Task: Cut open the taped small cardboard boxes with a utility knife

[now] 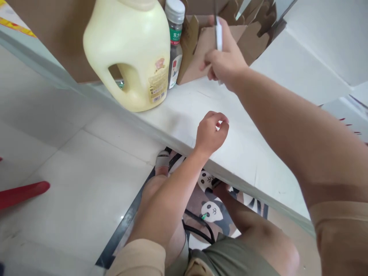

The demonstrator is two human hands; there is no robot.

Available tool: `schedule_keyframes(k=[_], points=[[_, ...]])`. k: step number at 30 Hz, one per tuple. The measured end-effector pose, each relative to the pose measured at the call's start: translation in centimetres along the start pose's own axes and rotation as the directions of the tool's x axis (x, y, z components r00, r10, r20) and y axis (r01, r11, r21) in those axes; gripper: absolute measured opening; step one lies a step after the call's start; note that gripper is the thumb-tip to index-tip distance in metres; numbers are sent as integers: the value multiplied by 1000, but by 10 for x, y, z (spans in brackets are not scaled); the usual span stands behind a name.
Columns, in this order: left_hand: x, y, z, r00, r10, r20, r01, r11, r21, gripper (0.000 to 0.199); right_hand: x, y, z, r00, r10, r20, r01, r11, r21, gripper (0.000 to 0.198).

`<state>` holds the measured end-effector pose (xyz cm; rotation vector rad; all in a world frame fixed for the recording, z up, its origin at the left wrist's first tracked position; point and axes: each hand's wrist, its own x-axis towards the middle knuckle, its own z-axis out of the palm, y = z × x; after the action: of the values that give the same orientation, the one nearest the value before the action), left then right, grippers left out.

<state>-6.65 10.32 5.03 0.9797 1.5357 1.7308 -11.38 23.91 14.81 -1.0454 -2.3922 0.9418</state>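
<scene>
My right hand (225, 57) is raised over the far side of the white tabletop (184, 111), in front of the cardboard. Its fingers are closed around a slim white-handled tool (219, 36) with a thin dark end pointing away from me; its exact kind is unclear. Nearer to me, my left hand (211, 132) hovers at or rests on the table's front part. Thumb and fingers curl together into a small ring, and I see nothing between them.
A large pale yellow jug (135, 50) with a handle stands at the left, beside a dark bottle with a white cap (175, 15). Folded cardboard pieces (198, 46) stand behind. Below the table edge lies a panda-patterned mat (212, 211). Something red (25, 193) is at far left.
</scene>
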Motion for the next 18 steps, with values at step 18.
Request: schedule_keyframes(k=[18], points=[[-2,-1,-12,999,26,-29,-24,998,49,20,-11,11,-79,939,-135,-316,-82,804,-589,22]])
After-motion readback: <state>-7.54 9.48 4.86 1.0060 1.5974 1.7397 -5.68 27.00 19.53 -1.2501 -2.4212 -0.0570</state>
